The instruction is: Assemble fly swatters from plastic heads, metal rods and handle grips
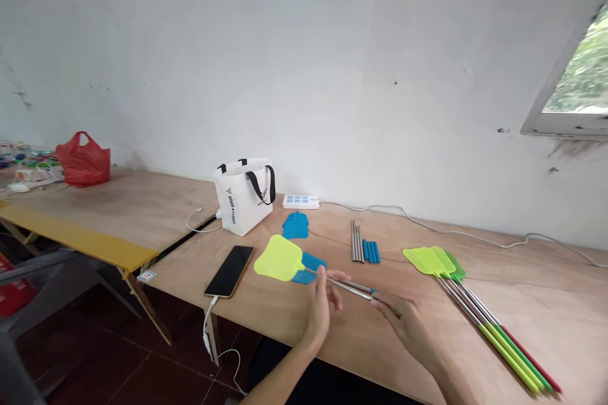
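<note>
A yellow-green fly swatter [279, 258] is held over the table, its metal rod running right and slightly down. My left hand [319, 310] has its thumb and fingers around the rod near the swatter's head. My right hand [406, 326] pinches the rod farther down, its fingers partly hiding that end. Partly covered by the yellow-green head is a blue fly swatter [311, 266]. A second metal rod with a bit of blue at its end runs close beside the first; whether a hand grips it too, I cannot tell.
Beyond my hands lie a blue swatter head [295, 225], metal rods [357, 242] and blue handle tubes [371, 251]. Several swatters [468, 291] rest at right. A phone [230, 271], a white bag [244, 196] and a power strip [301, 202] are on the table.
</note>
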Available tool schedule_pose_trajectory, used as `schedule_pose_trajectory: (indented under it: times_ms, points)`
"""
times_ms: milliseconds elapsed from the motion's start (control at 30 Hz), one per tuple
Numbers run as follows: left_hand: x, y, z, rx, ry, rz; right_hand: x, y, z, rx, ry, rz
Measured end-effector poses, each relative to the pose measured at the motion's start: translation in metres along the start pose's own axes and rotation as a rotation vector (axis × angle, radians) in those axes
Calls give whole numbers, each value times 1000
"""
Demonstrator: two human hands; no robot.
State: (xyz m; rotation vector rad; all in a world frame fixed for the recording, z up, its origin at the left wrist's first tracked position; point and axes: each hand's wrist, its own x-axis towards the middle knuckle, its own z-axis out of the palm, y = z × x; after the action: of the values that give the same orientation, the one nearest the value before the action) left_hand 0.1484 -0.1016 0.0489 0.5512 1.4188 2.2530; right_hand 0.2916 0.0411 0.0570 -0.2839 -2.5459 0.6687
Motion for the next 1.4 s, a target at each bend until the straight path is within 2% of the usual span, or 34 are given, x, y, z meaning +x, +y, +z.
schedule_pose_trajectory:
  times_ms: [100, 200, 300, 467, 567, 667, 767, 1000, 1067, 1233, 1400]
  points:
    - [-20, -18, 12, 1, -109, -98, -1, -11, 18, -66, 38, -51]
    - [-22, -21, 12, -16, -129, -125, -2, -19, 24, -80, 90, -30]
    - [-14, -21, 8, -40, -97, -134, 0, -26, 28, -31, 101, 21]
    - [-8, -27, 4, -21, -43, -166, 2, -29, 45, 84, -59, 61]
    - [-10, -27, 5, -37, -32, -180, 0, -25, 58, -24, -43, 90]
    - [-13, -22, 7, -104, 21, -128, -2, -21, 66, -148, 4, 97]
    - [-14, -16, 8, -151, 97, -56, -3, -19, 69, -184, 41, 90]
    - [-12, -16, 6, -247, 175, -20, -3, -22, 69, -181, 74, 48]
    - [-11, -16, 6, -254, 161, -16, -3, -22, 67, -172, 58, 41]
    - [-9, -17, 6, -225, 27, -74, -2, -20, 62, -162, 82, 48]
    - [-8, -18, 8, -279, 55, -107, -1, -26, 66, -255, 115, 19]
